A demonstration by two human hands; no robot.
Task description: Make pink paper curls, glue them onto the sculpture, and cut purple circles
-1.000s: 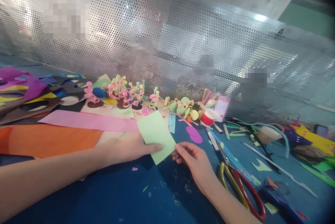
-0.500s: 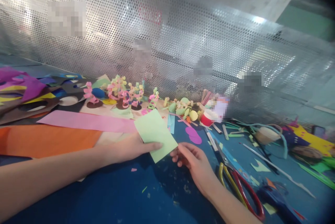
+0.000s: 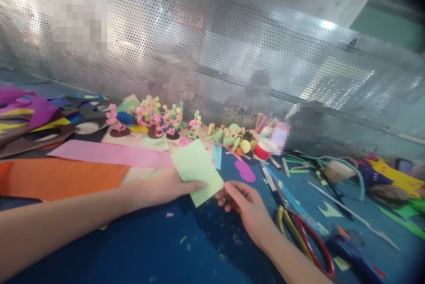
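A pale green sheet of paper [image 3: 198, 164] is held tilted above the blue table, in the middle of the view. My left hand [image 3: 169, 185] grips it from the left, thumb on top and the other fingers hidden beneath. At the sheet's right corner, my right hand [image 3: 239, 200] pinches the edge between thumb and forefinger. Scissors [image 3: 299, 231] with one yellow and one red handle lie to the right of my right hand. Behind the sheet, a long pink paper strip [image 3: 109, 153] rests near orange paper [image 3: 66, 178].
Several curled paper figures on round bases [image 3: 156, 124] stand at the back. Purple paper discs [image 3: 245, 172], a red-and-white container [image 3: 264, 149], a blue tool [image 3: 357, 253] and paper scraps lie rightward. A perforated metal screen [image 3: 212, 53] closes off the far side.
Almost nothing differs. The green paper tilts very slightly, and both hands keep the same hold on it.
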